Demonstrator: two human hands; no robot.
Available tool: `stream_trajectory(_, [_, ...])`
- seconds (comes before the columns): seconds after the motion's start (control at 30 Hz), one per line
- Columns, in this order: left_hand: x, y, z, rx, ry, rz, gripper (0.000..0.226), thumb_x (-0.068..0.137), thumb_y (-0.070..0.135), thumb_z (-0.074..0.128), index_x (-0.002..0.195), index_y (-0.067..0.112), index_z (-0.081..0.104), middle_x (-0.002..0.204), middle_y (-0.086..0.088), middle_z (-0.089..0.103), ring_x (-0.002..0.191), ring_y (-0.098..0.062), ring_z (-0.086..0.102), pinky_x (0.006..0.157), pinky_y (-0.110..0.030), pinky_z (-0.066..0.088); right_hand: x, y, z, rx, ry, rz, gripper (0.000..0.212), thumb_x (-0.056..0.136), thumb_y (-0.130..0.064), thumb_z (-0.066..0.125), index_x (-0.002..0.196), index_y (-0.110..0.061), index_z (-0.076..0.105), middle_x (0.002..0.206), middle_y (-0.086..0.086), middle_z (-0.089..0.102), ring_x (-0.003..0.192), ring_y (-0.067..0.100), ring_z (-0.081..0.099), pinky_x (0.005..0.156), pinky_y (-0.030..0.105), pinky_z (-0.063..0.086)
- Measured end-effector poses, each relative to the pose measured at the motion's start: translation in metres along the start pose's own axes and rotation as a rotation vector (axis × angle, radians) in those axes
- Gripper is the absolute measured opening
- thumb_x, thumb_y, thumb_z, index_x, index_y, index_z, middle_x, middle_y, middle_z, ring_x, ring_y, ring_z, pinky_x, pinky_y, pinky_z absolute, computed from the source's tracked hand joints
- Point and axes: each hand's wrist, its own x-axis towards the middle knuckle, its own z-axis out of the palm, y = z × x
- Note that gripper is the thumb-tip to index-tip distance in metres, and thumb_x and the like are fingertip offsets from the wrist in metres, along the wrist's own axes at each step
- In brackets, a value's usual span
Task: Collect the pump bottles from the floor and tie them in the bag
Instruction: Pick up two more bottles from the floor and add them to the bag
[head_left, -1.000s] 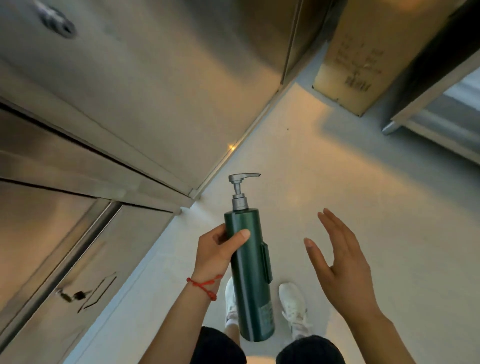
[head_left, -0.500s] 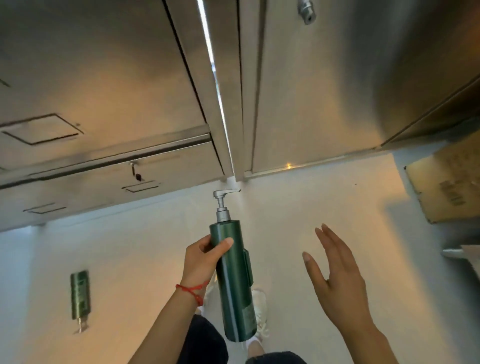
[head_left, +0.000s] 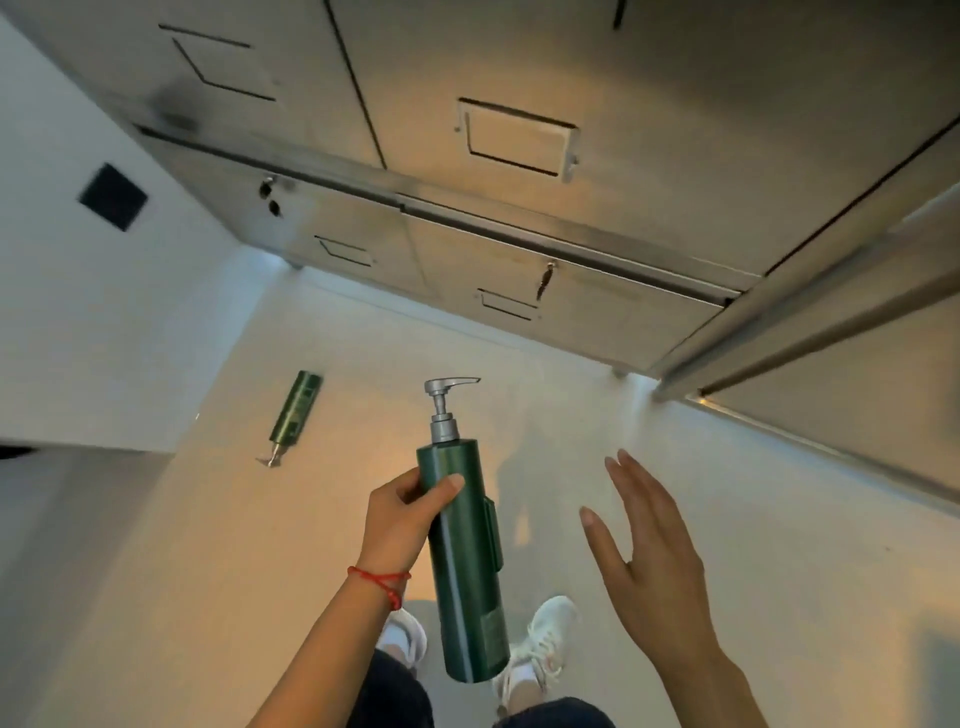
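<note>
My left hand (head_left: 402, 519) grips a tall dark green pump bottle (head_left: 465, 566) near its top, holding it upright with the grey pump head pointing right. My right hand (head_left: 647, 561) hovers to the right of that bottle, fingers spread, holding nothing. A second green pump bottle (head_left: 293, 410) lies on its side on the pale floor, ahead and to the left, with its pump end toward me. No bag is in view.
Steel cabinets (head_left: 519, 249) with drawers and keys run across the far side and down the right. A white wall (head_left: 78, 322) with a dark square panel (head_left: 111, 196) stands on the left. My white shoes (head_left: 545, 639) are below the held bottle.
The view has swung left along the cabinets, and the bottle lying on the floor now sits nearer the centre. My hands keep the same pose, with the left still holding the upright bottle.
</note>
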Motion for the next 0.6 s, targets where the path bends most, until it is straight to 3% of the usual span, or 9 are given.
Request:
stream_trajectory(0.2, [0.040, -0.004, -0.122, -0.131, 0.115, -0.030, 0.005, 0.078, 0.011, 0.067, 0.078, 0.016, 0.067, 0.074, -0.007, 0.066, 0.069, -0.020, 0.061, 0.067, -0.031, 0.052, 0.034, -0.099, 0.079, -0.062, -0.125, -0.134, 0.059, 0.084, -0.054, 0.032, 0.138, -0.030, 0.032, 0.149, -0.008, 0.031, 0.136, 0.009, 0.028, 0.106, 0.028, 0.026])
stream_trajectory(0.3, [0.056, -0.010, -0.188, -0.165, 0.184, -0.043, 0.005, 0.074, 0.018, 0.072, 0.075, 0.018, 0.067, 0.066, 0.000, 0.066, 0.061, -0.012, 0.062, 0.058, -0.022, 0.052, 0.049, -0.155, 0.122, -0.058, -0.159, -0.182, 0.056, 0.088, -0.056, 0.033, 0.138, -0.031, 0.031, 0.149, -0.010, 0.030, 0.135, 0.007, 0.027, 0.106, 0.030, 0.029])
stream_trajectory(0.37, [0.066, -0.013, -0.227, -0.220, 0.234, -0.058, 0.007, 0.077, 0.012, 0.068, 0.073, 0.017, 0.067, 0.060, 0.004, 0.065, 0.056, -0.007, 0.062, 0.053, -0.017, 0.051, 0.059, -0.191, 0.150, -0.039, -0.205, -0.194, 0.058, 0.085, -0.055, 0.032, 0.138, -0.033, 0.029, 0.149, -0.011, 0.028, 0.136, 0.006, 0.025, 0.107, 0.030, 0.028])
stream_trajectory(0.6, [0.105, -0.034, -0.331, -0.340, 0.402, -0.086, 0.010, 0.081, 0.006, 0.062, 0.077, 0.014, 0.065, 0.052, 0.011, 0.066, 0.052, -0.002, 0.061, 0.053, -0.015, 0.051, 0.116, -0.274, 0.248, -0.152, -0.374, -0.390, 0.057, 0.089, -0.052, 0.034, 0.139, -0.025, 0.031, 0.150, -0.004, 0.031, 0.136, 0.011, 0.028, 0.104, 0.023, 0.023])
